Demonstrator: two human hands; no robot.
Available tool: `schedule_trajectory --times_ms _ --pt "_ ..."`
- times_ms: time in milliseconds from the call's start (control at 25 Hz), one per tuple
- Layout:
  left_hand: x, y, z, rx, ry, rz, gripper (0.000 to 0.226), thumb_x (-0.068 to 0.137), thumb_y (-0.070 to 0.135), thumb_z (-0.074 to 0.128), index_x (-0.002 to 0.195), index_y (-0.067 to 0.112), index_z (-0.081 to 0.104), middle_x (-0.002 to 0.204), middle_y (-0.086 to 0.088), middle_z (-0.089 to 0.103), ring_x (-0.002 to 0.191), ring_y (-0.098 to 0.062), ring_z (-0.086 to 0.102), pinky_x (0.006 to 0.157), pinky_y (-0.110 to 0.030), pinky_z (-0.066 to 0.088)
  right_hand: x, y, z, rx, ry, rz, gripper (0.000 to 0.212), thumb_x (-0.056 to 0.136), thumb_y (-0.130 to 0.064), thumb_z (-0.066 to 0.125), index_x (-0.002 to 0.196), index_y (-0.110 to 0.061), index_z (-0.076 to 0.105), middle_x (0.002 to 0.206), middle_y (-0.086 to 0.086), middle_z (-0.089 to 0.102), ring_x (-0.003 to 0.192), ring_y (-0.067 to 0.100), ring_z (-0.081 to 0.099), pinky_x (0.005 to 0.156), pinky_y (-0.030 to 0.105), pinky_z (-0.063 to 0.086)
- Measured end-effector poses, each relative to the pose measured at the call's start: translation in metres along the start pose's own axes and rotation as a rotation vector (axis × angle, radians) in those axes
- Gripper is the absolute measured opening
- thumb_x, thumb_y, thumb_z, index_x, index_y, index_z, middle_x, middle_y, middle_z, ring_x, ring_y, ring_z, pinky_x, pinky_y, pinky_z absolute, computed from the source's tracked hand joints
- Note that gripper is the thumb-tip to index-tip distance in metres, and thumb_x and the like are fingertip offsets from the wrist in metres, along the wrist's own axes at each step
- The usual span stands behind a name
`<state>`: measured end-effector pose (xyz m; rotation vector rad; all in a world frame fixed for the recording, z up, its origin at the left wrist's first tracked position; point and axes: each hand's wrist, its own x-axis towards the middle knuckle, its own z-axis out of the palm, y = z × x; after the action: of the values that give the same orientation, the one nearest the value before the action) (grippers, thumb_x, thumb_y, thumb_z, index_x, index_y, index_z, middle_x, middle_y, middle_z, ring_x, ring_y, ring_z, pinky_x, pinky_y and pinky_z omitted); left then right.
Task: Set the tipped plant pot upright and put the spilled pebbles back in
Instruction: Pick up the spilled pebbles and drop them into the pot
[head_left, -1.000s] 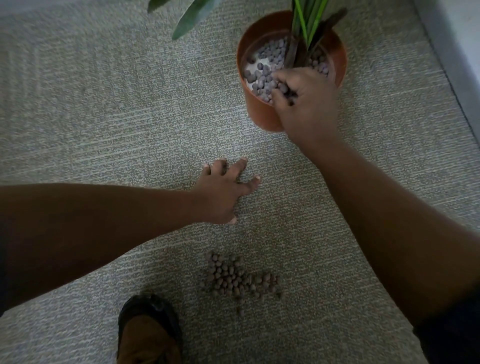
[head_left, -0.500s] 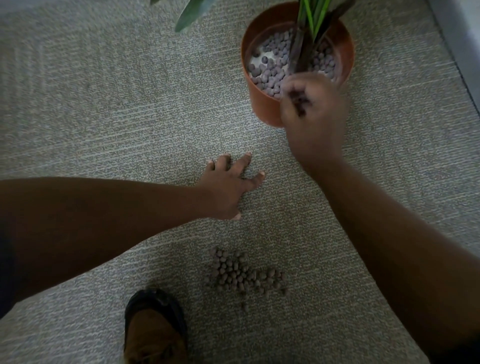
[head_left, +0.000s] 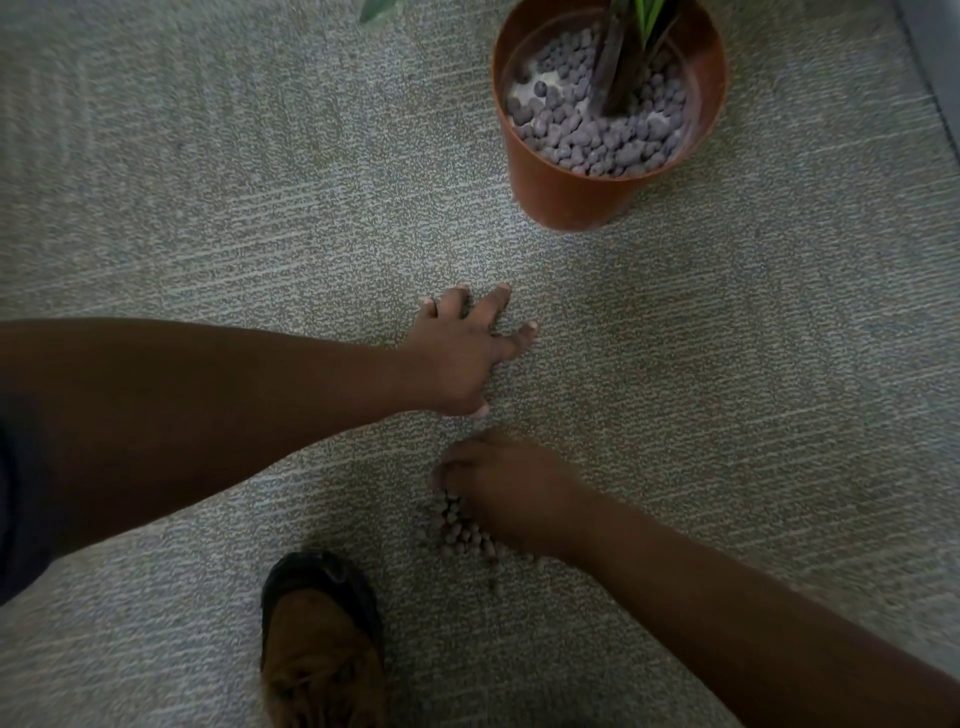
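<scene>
The orange plant pot (head_left: 566, 195) stands upright on the carpet at the top right, holding grey pebbles and a green plant. A small heap of spilled pebbles (head_left: 465, 535) lies on the carpet near the bottom centre. My right hand (head_left: 506, 480) rests on top of this heap, fingers curled down over the pebbles and hiding most of them. My left hand (head_left: 460, 353) lies flat on the carpet just above, fingers spread, holding nothing.
Grey-green carpet (head_left: 208, 208) covers the floor. A brown shoe (head_left: 319, 639) with a dark toe sits at the bottom centre, left of the pebbles. A pale wall or skirting edge (head_left: 935, 57) runs along the top right corner.
My right hand left the pot rim and came down to the spilled pebbles on the carpet. The left hand stayed flat in place.
</scene>
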<state>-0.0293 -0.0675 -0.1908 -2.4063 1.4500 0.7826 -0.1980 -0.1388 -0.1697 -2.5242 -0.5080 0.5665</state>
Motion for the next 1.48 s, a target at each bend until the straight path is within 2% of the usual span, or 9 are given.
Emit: schedule_trajectory --times_ms 80,200,400,600,880,1040,1200,1360,1480 --pt "0.000 0.000 -0.001 0.001 -0.009 0.005 0.115 0.067 0.059 0.083 0.149 0.057 0.002 0.164 0.002 -0.019 0.145 -0.046 0.003 0.113 -0.065 0.023 0.000 -0.007 0.012 -0.062 -0.075 -0.016 0.052 0.090 -0.022 0.064 0.140 -0.022 0.050 0.147 0.008 0.044 0.131 0.036 0.042 0.086 0.047 0.056" --pt "0.000 0.000 -0.001 0.008 -0.007 0.008 0.115 0.068 0.061 0.082 0.150 0.057 0.001 0.165 0.001 -0.017 0.145 -0.046 0.004 0.113 -0.066 0.024 0.003 -0.011 0.018 -0.068 -0.110 -0.023 0.048 0.090 -0.020 0.063 0.137 -0.019 0.054 0.148 0.015 0.038 0.133 0.039 0.035 0.085 0.050 0.053" --pt "-0.001 0.000 -0.002 0.010 -0.009 0.014 0.116 0.068 0.061 0.081 0.150 0.056 0.000 0.164 0.001 -0.017 0.145 -0.046 0.004 0.112 -0.067 0.024 0.007 -0.012 0.015 -0.031 -0.127 0.045 0.036 0.094 -0.013 0.057 0.130 -0.012 0.058 0.138 0.017 0.043 0.122 0.040 0.046 0.086 0.046 0.052" --pt "-0.001 0.001 -0.004 0.004 -0.022 0.009 0.115 0.069 0.061 0.081 0.151 0.056 0.001 0.165 0.001 -0.018 0.146 -0.047 0.003 0.113 -0.067 0.023 0.004 -0.012 0.010 -0.002 -0.146 0.128 0.043 0.085 -0.014 0.071 0.126 -0.020 0.061 0.128 0.010 0.048 0.111 0.035 0.056 0.081 0.041 0.055" --pt "-0.001 0.000 -0.003 -0.007 -0.023 0.015 0.116 0.069 0.060 0.081 0.151 0.056 -0.001 0.165 0.001 -0.019 0.145 -0.047 0.001 0.113 -0.067 0.021 0.001 -0.010 0.011 0.023 -0.082 0.164 0.029 0.092 -0.012 0.055 0.118 -0.018 0.065 0.114 0.013 0.054 0.096 0.038 0.063 0.070 0.040 0.052" --pt "-0.001 -0.001 0.000 -0.010 -0.004 0.016 0.115 0.068 0.061 0.081 0.150 0.057 0.000 0.164 0.002 -0.018 0.145 -0.046 0.001 0.113 -0.066 0.021 -0.002 0.000 0.005 0.035 -0.058 0.179 0.026 0.094 -0.014 0.051 0.114 -0.017 0.067 0.115 0.010 0.058 0.102 0.034 0.063 0.079 0.039 0.053" --pt "0.000 -0.001 0.002 -0.010 0.003 0.014 0.115 0.068 0.062 0.081 0.150 0.058 0.001 0.164 0.003 -0.019 0.145 -0.046 0.002 0.112 -0.066 0.021 -0.006 -0.001 0.001 -0.033 -0.022 0.234 0.030 0.095 -0.012 0.047 0.117 -0.019 0.066 0.117 0.007 0.058 0.104 0.032 0.061 0.068 0.034 0.043" --pt "-0.001 0.000 0.000 -0.011 -0.009 0.010 0.115 0.069 0.061 0.081 0.150 0.057 0.000 0.165 0.002 -0.019 0.146 -0.047 0.001 0.113 -0.066 0.019 -0.008 -0.001 0.001 -0.040 -0.073 0.252 0.034 0.096 -0.011 0.045 0.127 -0.015 0.058 0.126 0.013 0.053 0.107 0.035 0.059 0.085 0.041 0.051" --pt "-0.002 0.000 -0.002 -0.021 -0.017 0.015 0.114 0.070 0.060 0.081 0.152 0.056 0.001 0.165 0.002 -0.019 0.146 -0.047 0.001 0.115 -0.067 0.019 -0.012 -0.003 0.007 -0.019 -0.137 0.288 0.038 0.097 -0.012 0.047 0.134 -0.017 0.052 0.129 0.014 0.047 0.110 0.038 0.054 0.086 0.046 0.053"
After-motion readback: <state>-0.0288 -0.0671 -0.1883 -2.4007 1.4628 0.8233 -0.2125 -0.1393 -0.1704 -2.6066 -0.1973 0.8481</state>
